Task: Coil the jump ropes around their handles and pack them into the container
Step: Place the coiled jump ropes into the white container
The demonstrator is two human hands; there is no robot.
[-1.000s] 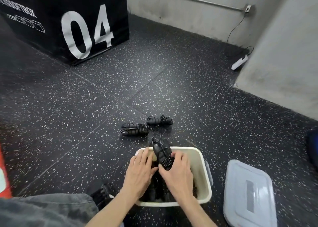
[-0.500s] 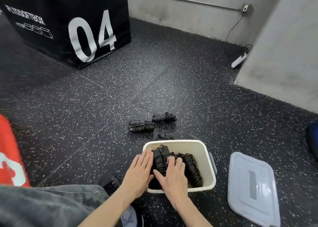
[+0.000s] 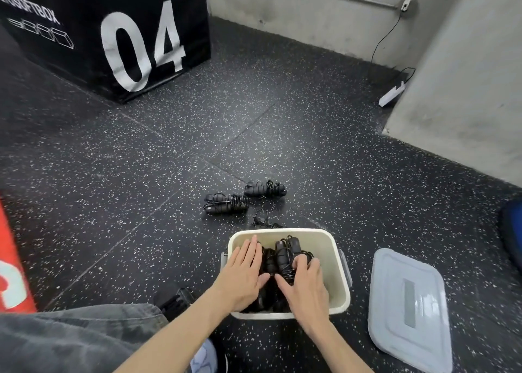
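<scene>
Packing step in hand. Both hands are down in the cream container [image 3: 337,259], which sits on the speckled floor [image 3: 169,175] just in front of the person.

Left hand [image 3: 243,271]: fingers straight and together, laid flat on the coiled ropes in the container [image 3: 271,259] at its left side, pressing rather than gripping.

Right hand [image 3: 306,285]: fingers curled over one upright bundle [image 3: 285,255], thumb on its near side, so it grips that bundle. The bundle stands tilted, its top near rim height.

Judgement: this bundle is being seated among those already packed. How many lie underneath cannot be told; the hands cover them.

Not yet packed: two coiled ropes on the floor beyond the container, the left one [image 3: 226,203] and the farther right one [image 3: 265,189], near each other. A third dark tangle [image 3: 264,221] shows just past the far rim; whether it is properly coiled cannot be told.

Grey lid [image 3: 409,307] lies on the floor, right of the container, apart from it.

Next move, as judged: let go of the seated bundle, reach over the far rim, fetch the nearest rope. Space inside looks tight, so bundles likely need laying side by side.
</scene>
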